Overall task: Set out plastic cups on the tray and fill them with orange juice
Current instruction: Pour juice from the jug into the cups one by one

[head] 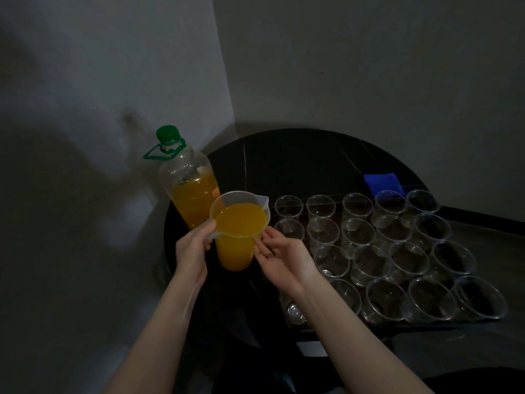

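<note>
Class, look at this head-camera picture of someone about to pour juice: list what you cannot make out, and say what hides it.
- Handle of the clear plastic jug of orange juice: covered by the left hand.
- Tray under the clear plastic cups: lost in darkness, edges unclear.
- Shiny round object near the right forearm: partly hidden, too dim to identify.
- Blue cloth-like item: partly behind the cups.

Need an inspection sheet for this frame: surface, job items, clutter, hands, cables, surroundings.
Surface: dark round table.
Job's things: clear cups in rows, all empty; tray not clearly visible; jug full of juice; capped bottle about half full.
Clutter: blue cloth behind the cups.
Hands: left hand grips the jug handle; right hand touches the jug's side with straight fingers.
Cables: nothing seen.
Surroundings: plain wall corner, dim light.
</note>
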